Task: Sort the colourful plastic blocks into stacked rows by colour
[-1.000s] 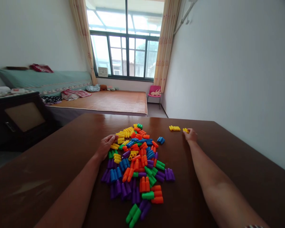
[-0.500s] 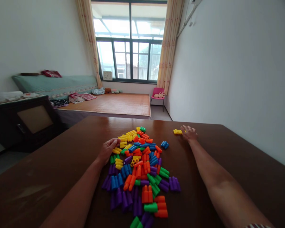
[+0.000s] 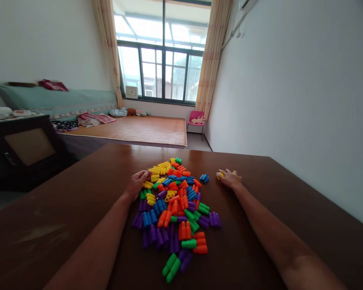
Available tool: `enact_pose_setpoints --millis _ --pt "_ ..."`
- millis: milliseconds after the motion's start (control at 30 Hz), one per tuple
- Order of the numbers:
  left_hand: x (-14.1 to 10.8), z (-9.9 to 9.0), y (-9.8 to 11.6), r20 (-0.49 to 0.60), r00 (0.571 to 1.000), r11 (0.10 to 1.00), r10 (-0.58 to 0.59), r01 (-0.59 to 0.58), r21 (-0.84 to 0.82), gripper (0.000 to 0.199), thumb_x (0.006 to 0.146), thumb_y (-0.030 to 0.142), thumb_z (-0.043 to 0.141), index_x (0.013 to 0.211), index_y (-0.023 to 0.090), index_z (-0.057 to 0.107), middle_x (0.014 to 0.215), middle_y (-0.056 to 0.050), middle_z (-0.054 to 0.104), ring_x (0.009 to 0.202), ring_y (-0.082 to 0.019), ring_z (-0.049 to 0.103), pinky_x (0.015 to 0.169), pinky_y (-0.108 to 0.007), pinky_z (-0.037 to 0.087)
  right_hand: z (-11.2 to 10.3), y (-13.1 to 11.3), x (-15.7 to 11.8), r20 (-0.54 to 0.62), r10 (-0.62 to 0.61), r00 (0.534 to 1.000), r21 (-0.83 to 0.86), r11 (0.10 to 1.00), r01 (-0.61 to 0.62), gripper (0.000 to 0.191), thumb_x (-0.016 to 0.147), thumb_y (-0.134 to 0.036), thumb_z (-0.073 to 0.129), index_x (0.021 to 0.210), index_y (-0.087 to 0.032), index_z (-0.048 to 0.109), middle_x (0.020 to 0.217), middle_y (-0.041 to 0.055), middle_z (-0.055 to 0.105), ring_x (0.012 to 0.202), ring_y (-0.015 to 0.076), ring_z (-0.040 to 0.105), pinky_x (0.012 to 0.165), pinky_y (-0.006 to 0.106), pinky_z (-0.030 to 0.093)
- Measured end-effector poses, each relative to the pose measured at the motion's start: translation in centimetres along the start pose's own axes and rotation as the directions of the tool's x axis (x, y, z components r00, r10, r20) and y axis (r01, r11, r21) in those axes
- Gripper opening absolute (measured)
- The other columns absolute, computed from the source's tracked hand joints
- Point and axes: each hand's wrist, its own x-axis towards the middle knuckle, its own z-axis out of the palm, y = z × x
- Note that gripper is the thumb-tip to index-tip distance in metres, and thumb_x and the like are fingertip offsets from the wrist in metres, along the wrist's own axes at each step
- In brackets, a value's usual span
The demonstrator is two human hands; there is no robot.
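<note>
Bullet-shaped plastic building blocks, many joined side by side, form a loose pile on the brown table. At the pile's left edge is my left hand [image 3: 136,183], its thumb and fingers pressed together beside yellow blocks [image 3: 155,177]; whatever lies between the fingertips is hidden. Over on the right, my right hand [image 3: 230,178] rests with spread fingers on top of a yellow block piece [image 3: 220,175], covering most of it. A blue block piece [image 3: 204,178] lies between that hand and the pile. Purple blocks [image 3: 160,237] and green blocks [image 3: 171,267] are nearest to me.
The table [image 3: 69,209] reaches toward a low bed [image 3: 151,129] under the window. A dark cabinet [image 3: 9,141] stands at the left. A pink chair [image 3: 195,117] with a soft toy is beyond the table, near the right wall [image 3: 290,88].
My right hand has moved left, from beside the yellow block piece to over it. My left hand keeps its place by the pile. The whole view has shifted slightly.
</note>
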Motion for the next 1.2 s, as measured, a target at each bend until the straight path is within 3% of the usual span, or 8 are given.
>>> enact_pose_setpoints --millis 100,200,367,533,633,800,1033,1200 --pt "0.0 0.2 0.2 -0.008 1.0 1.0 0.012 -0.011 0.008 0.056 0.057 0.061 0.074 0.087 0.014 0.071 0.09 -0.009 0.072 0.084 -0.023 0.067 0.07 -0.03 0.054 -0.3 0.1 -3.3 -0.011 0.015 1.0 0.014 1.0 -0.015 0.064 0.084 -0.072 0.032 0.136 -0.04 0.051 0.15 0.0067 0.039 0.137 0.0411 0.025 0.101 0.068 0.023" --pt "-0.2 0.4 0.9 -0.044 0.998 0.998 0.052 -0.05 0.041 0.052 0.059 0.056 0.072 0.089 0.013 0.071 0.088 -0.009 0.072 0.078 -0.022 0.066 0.065 -0.03 0.052 -2.0 0.8 -4.1 -0.031 0.068 0.997 0.126 0.99 -0.063 0.071 0.08 -0.077 0.036 0.138 -0.039 0.048 0.151 0.0063 0.037 0.138 0.0404 0.025 0.102 0.069 0.023" --pt "-0.1 0.1 2.8 -0.228 0.948 0.957 0.222 -0.167 0.237 0.04 0.066 0.046 0.06 0.087 0.015 0.072 0.078 -0.006 0.069 0.077 -0.022 0.061 0.065 -0.029 0.047 -4.7 4.7 -4.9 -0.229 0.213 0.95 0.366 0.923 -0.118 0.055 0.093 -0.056 0.029 0.134 -0.029 0.054 0.137 0.008 0.054 0.129 0.0269 0.045 0.107 0.044 0.034" --pt "-0.7 -0.6 3.3 -0.241 0.969 0.963 0.059 0.009 0.27 0.033 0.061 0.048 0.062 0.068 0.016 0.066 0.063 -0.004 0.063 0.072 -0.022 0.058 0.065 -0.03 0.045 -2.6 7.8 -8.6 -0.247 0.356 0.901 0.421 0.877 -0.231 0.055 0.095 -0.038 0.022 0.133 -0.013 0.054 0.124 0.0169 0.062 0.118 0.0288 0.056 0.099 0.043 0.042" --pt "-1.6 -1.5 2.0 -0.205 0.977 0.961 0.05 0.009 0.276 0.042 0.059 0.055 0.064 0.07 0.015 0.066 0.059 -0.002 0.061 0.068 -0.021 0.057 0.064 -0.03 0.045 -1.1 8.4 -9.6 -0.287 0.345 0.894 0.446 0.874 -0.194 0.05 0.093 -0.032 0.026 0.13 -0.016 0.056 0.124 0.0129 0.063 0.118 0.0261 0.055 0.1 0.041 0.041" --pt "-2.1 -2.9 -0.4 -0.168 0.971 0.975 0.171 -0.141 0.174 0.054 0.063 0.063 0.063 0.087 0.015 0.068 0.091 -0.009 0.07 0.089 -0.023 0.063 0.079 -0.032 0.049 -0.5 8.6 -8.9 -0.323 0.255 0.911 0.452 0.888 -0.088 0.047 0.088 -0.022 0.034 0.131 -0.021 0.056 0.122 0.0068 0.065 0.116 0.0218 0.056 0.101 0.036 0.041" --pt "-2.7 -2.5 0.4 -0.112 0.984 0.977 0.135 -0.114 0.179 0.055 0.063 0.065 0.064 0.084 0.015 0.069 0.088 -0.009 0.072 0.09 -0.024 0.065 0.082 -0.034 0.05 -0.7 7.5 -9.1 -0.205 0.158 0.966 0.17 0.978 -0.124 0.052 0.09 -0.035 0.04 0.142 -0.028 0.045 0.132 0.0107 0.057 0.127 0.029 0.046 0.101 0.052 0.037" --pt "-2.8 -2.7 0.5 -0.057 0.989 0.959 0.139 -0.119 0.258 0.052 0.066 0.063 0.063 0.086 0.016 0.071 0.09 -0.008 0.073 0.091 -0.025 0.065 0.081 -0.032 0.049 -1.2 6.6 -9.1 -0.182 0.169 0.969 0.191 0.972 -0.134 0.053 0.087 -0.04 0.046 0.139 -0.033 0.047 0.126 0.01 0.061 0.125 0.0281 0.048 0.1 0.051 0.038"
